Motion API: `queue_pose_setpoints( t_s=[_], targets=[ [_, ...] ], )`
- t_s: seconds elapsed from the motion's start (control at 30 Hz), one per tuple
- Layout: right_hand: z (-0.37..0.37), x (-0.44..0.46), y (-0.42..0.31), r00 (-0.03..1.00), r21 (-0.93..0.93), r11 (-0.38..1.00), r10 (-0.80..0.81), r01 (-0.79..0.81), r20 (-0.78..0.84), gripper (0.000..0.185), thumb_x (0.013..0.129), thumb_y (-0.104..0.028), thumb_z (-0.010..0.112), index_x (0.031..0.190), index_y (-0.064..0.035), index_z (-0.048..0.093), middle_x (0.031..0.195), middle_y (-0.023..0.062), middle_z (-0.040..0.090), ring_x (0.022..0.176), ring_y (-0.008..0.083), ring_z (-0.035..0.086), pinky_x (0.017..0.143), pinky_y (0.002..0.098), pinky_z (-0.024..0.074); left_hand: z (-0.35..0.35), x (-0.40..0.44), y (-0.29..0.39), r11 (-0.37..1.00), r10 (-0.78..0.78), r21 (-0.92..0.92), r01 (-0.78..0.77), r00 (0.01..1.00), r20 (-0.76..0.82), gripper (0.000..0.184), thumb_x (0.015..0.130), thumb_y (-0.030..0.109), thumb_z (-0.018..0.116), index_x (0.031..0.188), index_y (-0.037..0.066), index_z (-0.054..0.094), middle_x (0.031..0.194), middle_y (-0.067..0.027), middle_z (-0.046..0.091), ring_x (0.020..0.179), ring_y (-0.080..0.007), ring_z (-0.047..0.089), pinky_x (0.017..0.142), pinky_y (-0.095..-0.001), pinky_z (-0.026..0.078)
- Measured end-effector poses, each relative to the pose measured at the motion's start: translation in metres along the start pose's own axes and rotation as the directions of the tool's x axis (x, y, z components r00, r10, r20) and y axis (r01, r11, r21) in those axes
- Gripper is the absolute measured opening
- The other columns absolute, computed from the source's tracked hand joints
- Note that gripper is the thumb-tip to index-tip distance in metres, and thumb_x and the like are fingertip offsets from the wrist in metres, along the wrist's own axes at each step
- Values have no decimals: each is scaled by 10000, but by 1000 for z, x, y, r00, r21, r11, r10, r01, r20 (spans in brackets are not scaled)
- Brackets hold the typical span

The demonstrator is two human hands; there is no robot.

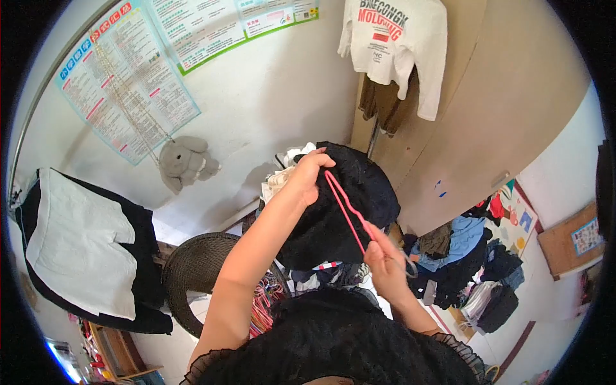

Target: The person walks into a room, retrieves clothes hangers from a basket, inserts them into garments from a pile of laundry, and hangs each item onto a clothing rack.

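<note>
A black garment (307, 224) hangs in front of me, its exact kind not clear. At its upper edge my left hand (312, 170) is closed, with the dark cloth at the fingertips. My right hand (387, 263) grips a pink clothes hanger (348, 206) lower down and to the right. The hanger slants up and left across the black cloth, and its narrow far end lies close to my left hand. A greyish loop shows beside the right wrist.
Behind the left forearm stands a dark wicker chair (186, 263), with a bundle of colourful hangers (264, 301) near it. Piled clothes (459, 256) lie right, beside a cabinet (475, 128). White shorts (80, 247) hang left; a white top (391, 51) hangs above.
</note>
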State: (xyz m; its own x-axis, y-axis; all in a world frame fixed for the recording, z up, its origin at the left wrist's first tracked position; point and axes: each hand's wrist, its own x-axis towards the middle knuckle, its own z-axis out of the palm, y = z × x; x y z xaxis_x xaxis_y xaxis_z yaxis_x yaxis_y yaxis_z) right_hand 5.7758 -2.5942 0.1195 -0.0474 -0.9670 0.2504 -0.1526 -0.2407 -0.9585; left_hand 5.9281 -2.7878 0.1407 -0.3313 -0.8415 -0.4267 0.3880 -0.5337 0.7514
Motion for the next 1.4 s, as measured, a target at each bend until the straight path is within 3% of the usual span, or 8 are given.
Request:
queue_pose_setpoints(
  t_s=[0.23,0.47,0.53,0.57,0.67,0.8,1.03,1.4],
  targets=[
    [-1,-2,20,981,-134,980,124,-144,-151,299,966,-101,447,1230,13,529,637,49,495,563,93,455,516,249,380,24,3,-38,191,711,793,-579,638,295,451,788,11,532,1237,28,501,1091,-182,531,1056,-336,529,905,-366,426],
    [-19,-3,55,944,-204,960,124,-192,-304,263,948,-99,485,1160,32,568,693,94,563,578,132,502,540,271,416,20,10,-43,-255,632,710,-657,443,637,399,831,97,617,1212,52,510,967,-155,524,834,-361,583,729,-406,495],
    [-20,6,64,918,-538,842,-242,37,-315,266,939,-92,491,1163,29,569,745,192,613,578,208,565,556,297,441,21,16,-59,-360,602,737,-573,461,652,398,838,168,638,1204,62,525,906,-150,567,738,-334,610,625,-405,513],
    [-14,3,56,935,-392,909,-4,-144,-353,281,925,-84,499,1179,18,561,790,273,608,632,321,629,580,345,469,22,19,-68,-381,585,718,-582,450,675,392,839,182,636,1196,60,531,878,-149,578,734,-333,615,618,-399,519],
    [2,12,42,945,-395,914,-42,-95,-324,324,928,-54,462,1240,21,514,692,145,573,553,180,536,531,302,423,40,8,-90,-465,532,656,-595,405,744,366,835,202,639,1168,76,556,791,-111,602,692,-287,629,577,-364,522],
    [-5,35,73,907,-160,987,-80,14,-413,326,955,-95,443,1256,9,515,610,-16,493,522,61,413,498,226,341,53,-9,-80,-420,643,696,-582,351,681,412,792,162,664,1187,123,554,800,-78,595,754,-263,615,630,-359,511],
    [-57,71,9,813,634,771,333,58,-479,343,975,-191,428,1276,-35,475,570,-55,324,394,33,254,343,202,210,7,-14,-113,3,511,939,-344,808,294,548,702,86,664,1176,51,392,1085,-227,527,905,-424,587,750,-477,499],
    [-17,102,55,798,518,844,214,139,-563,314,986,-176,426,1257,-42,511,623,-58,384,471,12,305,376,177,254,7,-54,-142,133,400,896,-423,850,342,607,711,10,588,1250,6,308,1147,-323,511,902,-477,578,755,-498,487]
  ],
)
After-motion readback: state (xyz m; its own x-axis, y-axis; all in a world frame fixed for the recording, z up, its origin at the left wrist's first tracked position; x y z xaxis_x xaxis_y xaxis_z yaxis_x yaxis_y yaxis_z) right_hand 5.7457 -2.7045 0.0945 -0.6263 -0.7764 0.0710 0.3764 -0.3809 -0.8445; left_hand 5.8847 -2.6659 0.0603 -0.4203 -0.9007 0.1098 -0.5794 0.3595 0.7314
